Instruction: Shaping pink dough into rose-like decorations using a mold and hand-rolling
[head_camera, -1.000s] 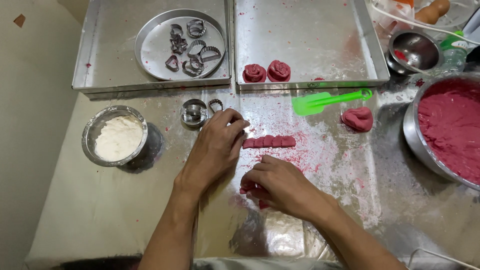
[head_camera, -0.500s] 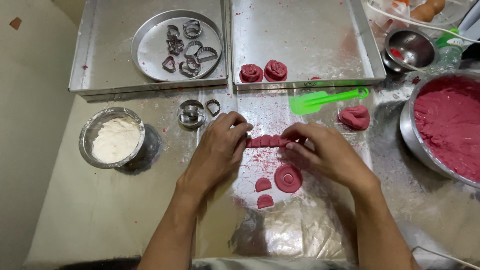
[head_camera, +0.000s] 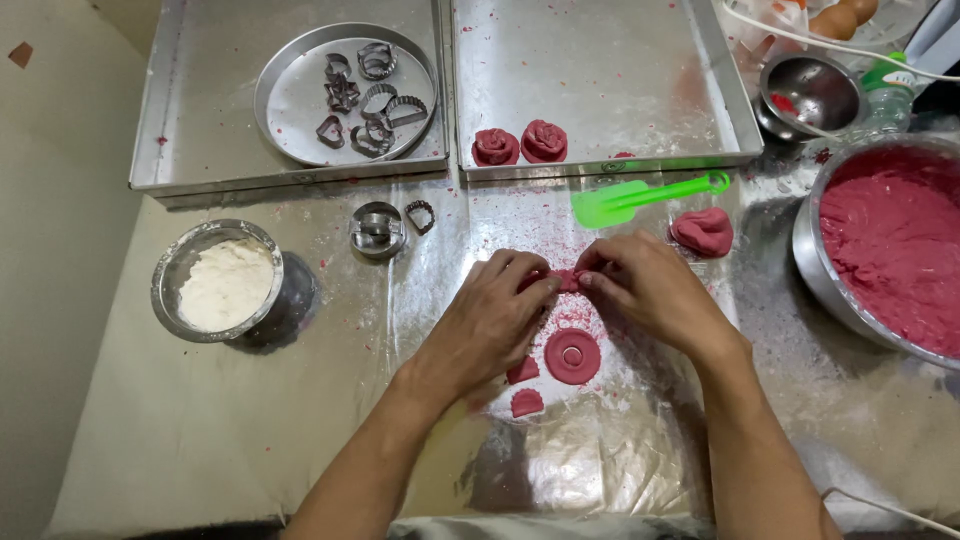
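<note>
My left hand (head_camera: 490, 320) and my right hand (head_camera: 645, 290) meet fingertip to fingertip over a small strip of pink dough (head_camera: 568, 280), pinching it between them on the foil-covered table. Just below my hands lie a round pink dough disc (head_camera: 572, 356) and two small half-round dough pieces (head_camera: 524, 388). Two finished pink dough roses (head_camera: 520, 145) stand at the front edge of the right metal tray (head_camera: 600, 60). A pink dough lump (head_camera: 702, 231) lies to the right of my right hand.
A green plastic spatula (head_camera: 640, 198) lies above my hands. A big bowl of pink dough (head_camera: 890, 250) stands at the right. A small bowl of flour (head_camera: 222, 282) is at the left, two metal cutters (head_camera: 388, 228) near it. A round pan of cutters (head_camera: 345, 92) rests in the left tray.
My right hand moved up from the lower dough pieces to the dough strip and uncovered the disc. Both hands have closed in, and the strip is shorter, bunched between my fingertips.
</note>
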